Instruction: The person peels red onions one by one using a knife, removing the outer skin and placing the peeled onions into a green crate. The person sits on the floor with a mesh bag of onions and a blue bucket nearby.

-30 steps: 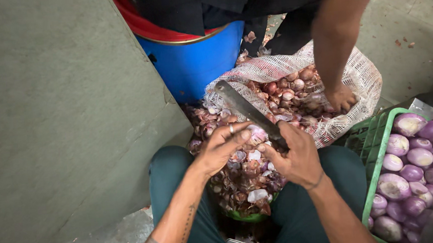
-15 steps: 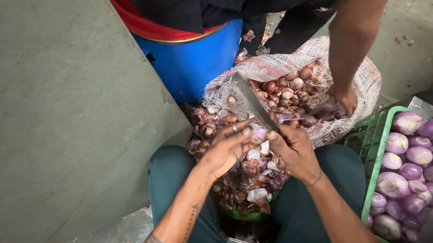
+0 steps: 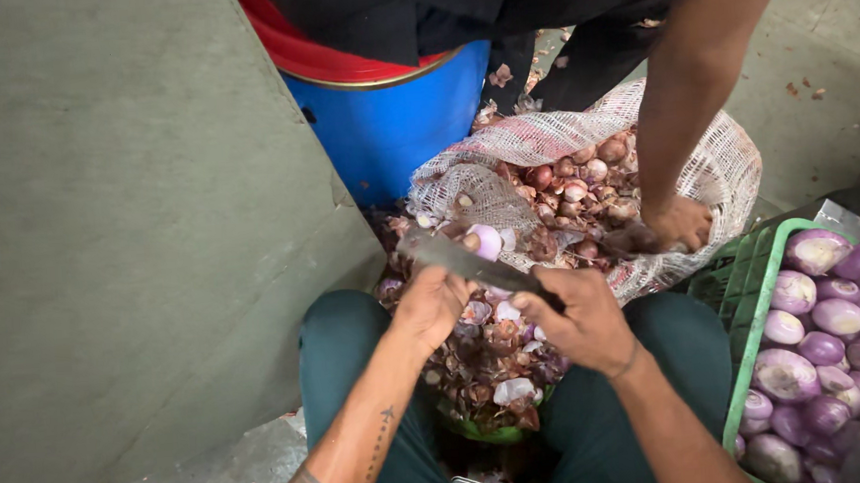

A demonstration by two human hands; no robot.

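Now both hands (image 3: 514, 316) on knife (image 3: 466, 262)

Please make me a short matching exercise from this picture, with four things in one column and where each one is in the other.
Things:
1. large knife
2. peeled purple onions
3. unpeeled onions
4. loose onion skins

Places:
A. heaped between the person's knees
B. in the green crate at the right
C. held in the right hand, blade running past the left hand
D. in the white mesh sack, where a co-worker's hand reaches

Pairs: 1-C, 2-B, 3-D, 4-A
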